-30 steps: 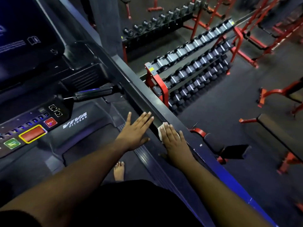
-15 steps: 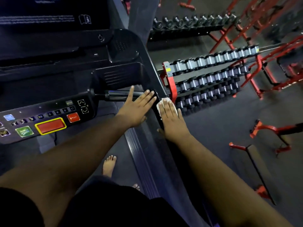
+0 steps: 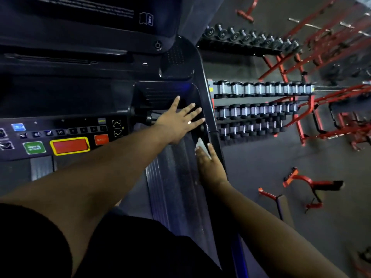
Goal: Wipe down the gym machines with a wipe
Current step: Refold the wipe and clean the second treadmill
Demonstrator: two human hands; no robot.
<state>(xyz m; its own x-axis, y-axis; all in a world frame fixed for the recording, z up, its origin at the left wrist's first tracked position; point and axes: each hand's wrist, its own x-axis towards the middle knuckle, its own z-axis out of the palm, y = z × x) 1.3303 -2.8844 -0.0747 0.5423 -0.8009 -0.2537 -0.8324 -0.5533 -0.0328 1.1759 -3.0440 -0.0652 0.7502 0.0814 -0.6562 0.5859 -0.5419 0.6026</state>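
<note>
We are in the wiping step on a treadmill (image 3: 176, 187). Our right hand (image 3: 210, 167) presses the white wipe (image 3: 201, 146) flat against the inner face of the right side rail (image 3: 206, 109), near the place where the rail meets the console. The fingers of this hand are straight over the wipe, so it pushes the wipe and does not pinch it. Our left hand (image 3: 178, 122) lies with spread, straight fingers on the dark tray beside the short handle bar (image 3: 149, 118); it holds nothing and, we judge, only supports us.

The next move, in our opinion, calls for sliding the wipe forward along the rail with steady pressure, then turning over the corner toward the console (image 3: 66, 141).

The free room is small here: ahead the rail ends at the speaker housing (image 3: 176, 59), and the left hand is just beside the path. On the outer edge the rail drops to the floor, where the dumbbell rack (image 3: 261, 109) stands, so the wipe could slip off there.
</note>
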